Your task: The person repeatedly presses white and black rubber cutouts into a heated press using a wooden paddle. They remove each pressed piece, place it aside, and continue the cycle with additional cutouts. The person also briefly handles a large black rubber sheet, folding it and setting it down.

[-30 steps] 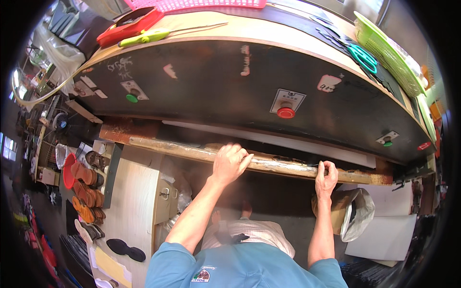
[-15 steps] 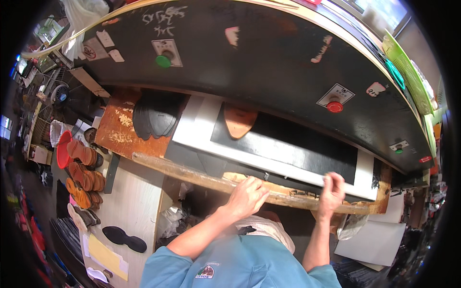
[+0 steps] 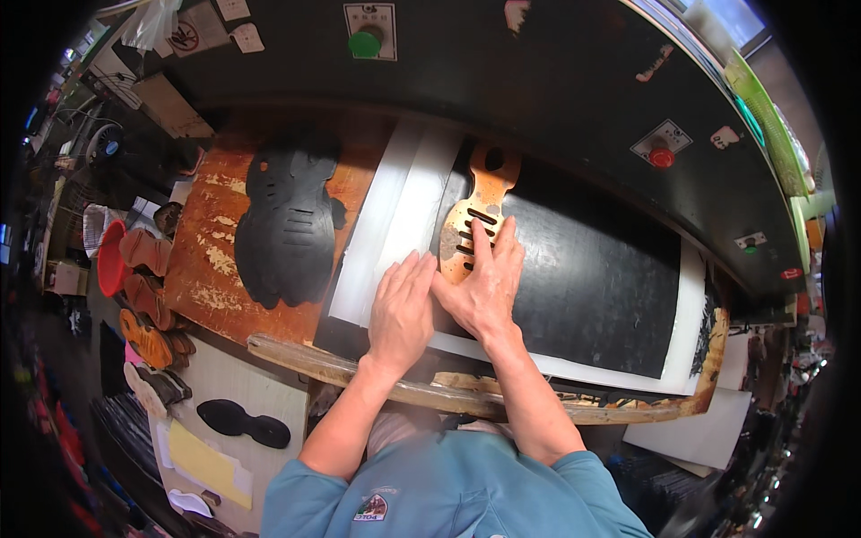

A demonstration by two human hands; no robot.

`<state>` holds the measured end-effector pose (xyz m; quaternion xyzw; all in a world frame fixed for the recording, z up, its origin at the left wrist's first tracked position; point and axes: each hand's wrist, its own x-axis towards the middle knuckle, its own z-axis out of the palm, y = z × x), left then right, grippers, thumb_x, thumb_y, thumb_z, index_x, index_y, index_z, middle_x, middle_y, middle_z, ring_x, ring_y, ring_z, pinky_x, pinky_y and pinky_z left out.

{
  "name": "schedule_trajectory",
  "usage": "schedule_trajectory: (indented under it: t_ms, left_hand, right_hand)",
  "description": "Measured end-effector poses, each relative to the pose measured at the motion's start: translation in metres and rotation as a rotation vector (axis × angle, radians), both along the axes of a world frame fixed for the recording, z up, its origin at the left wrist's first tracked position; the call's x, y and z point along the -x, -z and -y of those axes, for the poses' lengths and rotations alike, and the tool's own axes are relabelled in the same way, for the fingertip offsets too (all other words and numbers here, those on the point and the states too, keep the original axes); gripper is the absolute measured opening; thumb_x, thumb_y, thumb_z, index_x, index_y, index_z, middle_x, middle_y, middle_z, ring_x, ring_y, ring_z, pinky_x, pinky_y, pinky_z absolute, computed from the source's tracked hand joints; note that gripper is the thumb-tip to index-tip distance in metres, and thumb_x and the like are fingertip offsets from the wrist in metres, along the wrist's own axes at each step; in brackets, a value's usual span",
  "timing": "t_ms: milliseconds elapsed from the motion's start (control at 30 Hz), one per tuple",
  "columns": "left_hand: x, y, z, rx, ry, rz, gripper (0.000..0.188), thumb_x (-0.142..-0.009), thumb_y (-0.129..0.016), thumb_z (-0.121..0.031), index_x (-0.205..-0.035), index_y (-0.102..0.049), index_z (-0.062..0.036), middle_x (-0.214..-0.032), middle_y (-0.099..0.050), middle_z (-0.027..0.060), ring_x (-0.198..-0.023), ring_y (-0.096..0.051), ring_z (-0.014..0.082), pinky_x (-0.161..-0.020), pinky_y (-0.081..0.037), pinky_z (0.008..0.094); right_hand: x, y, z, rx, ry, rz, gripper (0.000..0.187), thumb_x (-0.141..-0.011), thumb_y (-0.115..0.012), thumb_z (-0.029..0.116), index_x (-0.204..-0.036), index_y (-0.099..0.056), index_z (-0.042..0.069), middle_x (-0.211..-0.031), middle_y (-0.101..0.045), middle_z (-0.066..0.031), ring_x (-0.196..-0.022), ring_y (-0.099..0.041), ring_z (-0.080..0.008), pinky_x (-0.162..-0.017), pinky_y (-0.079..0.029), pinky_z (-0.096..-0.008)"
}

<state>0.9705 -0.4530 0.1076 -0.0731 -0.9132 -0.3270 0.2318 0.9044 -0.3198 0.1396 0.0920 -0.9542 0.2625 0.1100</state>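
My right hand [image 3: 486, 278] lies with fingers spread on an orange-tan, sole-shaped plate [image 3: 464, 220] with several slots and a hole at its far end. Its near end is partly hidden under my fingers. The plate rests on a black sheet [image 3: 596, 291], near the sheet's left edge. My left hand [image 3: 403, 305] is open and flat, fingers stretched forward, at the left edge of the sheet and over the white board [image 3: 372, 255] beneath. The left fingertips come close to my right thumb; whether they touch the plate, I cannot tell.
Stacked black sole-shaped pieces [image 3: 291, 229] lie on the worn brown tabletop [image 3: 211, 282] at the left. A dark panel with a green button [image 3: 365, 42] and a red button [image 3: 661, 157] overhangs the far side. A side table [image 3: 291, 386] holds a black sole piece [image 3: 242, 423] and shoes [image 3: 143, 332].
Both hands have moved from the table's front edge onto the work surface, the right onto the slotted plate. The view has shifted, showing more of the plate and the black stack.
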Motion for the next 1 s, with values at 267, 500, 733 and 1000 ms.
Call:
schedule_trajectory:
  t_ms: [267,500,733,1000]
  left_hand:
    - [-0.042,-0.002,0.006,0.04,0.025,0.024,0.042,-0.094,-0.068,0.0,-0.136,-0.066,0.004,-0.138,-0.071,0.0207,-0.14,-0.058,0.0411,-0.119,-0.043,0.0553]
    - [-0.054,-0.045,-0.036,-0.356,0.248,0.163,0.075,-0.094,-0.084,-0.031,-0.149,-0.055,0.0096,-0.15,-0.058,0.0341,-0.146,-0.051,0.048,-0.122,-0.041,0.0553]
    - [-0.057,-0.042,-0.085,-0.69,0.369,0.21,0.049,-0.108,-0.066,-0.018,-0.149,-0.057,0.0083,-0.13,-0.072,0.0254,-0.119,-0.073,0.0311,-0.101,-0.058,0.0376]
    - [-0.07,-0.026,0.007,-1.465,0.086,0.435,0.034,-0.116,-0.05,-0.016,-0.142,-0.059,0.0042,-0.132,-0.071,0.0128,-0.118,-0.071,0.0203,-0.105,-0.057,0.0376]
  right_hand:
    - [-0.036,-0.041,-0.091,1.158,-0.19,0.41,0.099,-0.071,-0.086,0.023,-0.159,-0.05,-0.003,-0.155,-0.057,-0.0236,-0.137,-0.061,-0.0287,-0.119,-0.044,-0.0406]
    - [-0.074,-0.029,-0.101,1.434,-0.167,0.434,0.099,-0.075,-0.081,0.027,-0.16,-0.045,-0.006,-0.149,-0.06,-0.0169,-0.137,-0.06,-0.0258,-0.12,-0.043,-0.0391]
    - [-0.074,-0.023,-0.112,1.48,-0.155,0.439,0.098,-0.075,-0.081,0.025,-0.161,-0.045,-0.007,-0.147,-0.06,-0.0142,-0.133,-0.06,-0.0228,-0.118,-0.043,-0.0365]
    - [-0.074,-0.031,-0.144,1.531,-0.1,0.405,0.103,-0.072,-0.08,0.041,-0.156,-0.048,-0.01,-0.133,-0.067,-0.0169,-0.12,-0.067,-0.0229,-0.109,-0.051,-0.0315]
